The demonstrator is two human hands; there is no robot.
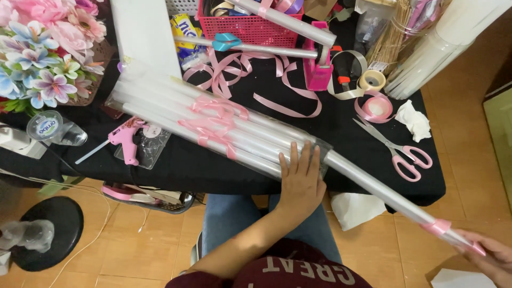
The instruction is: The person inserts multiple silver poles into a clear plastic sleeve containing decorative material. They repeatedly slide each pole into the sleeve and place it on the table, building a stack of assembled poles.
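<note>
On the black-clothed craft table (176, 165) at mid-frame, the left hand (301, 178) lies flat, fingers spread, pinning a pink-ribboned bundle of clear wrap rolls (213, 128) while the right hand (488, 258), lower right, grips one roll's (384, 192) protruding end.

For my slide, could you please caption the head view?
Left hand flat on bundled clear rolls on a black table; right hand grips one roll's pink-taped end.

Filling centre frame: table (373, 184) under black cloth. Showing below and at right: tan tiled floor (160, 245). Standing lower left: round black base (50, 232). Lighting even, soft.
</note>
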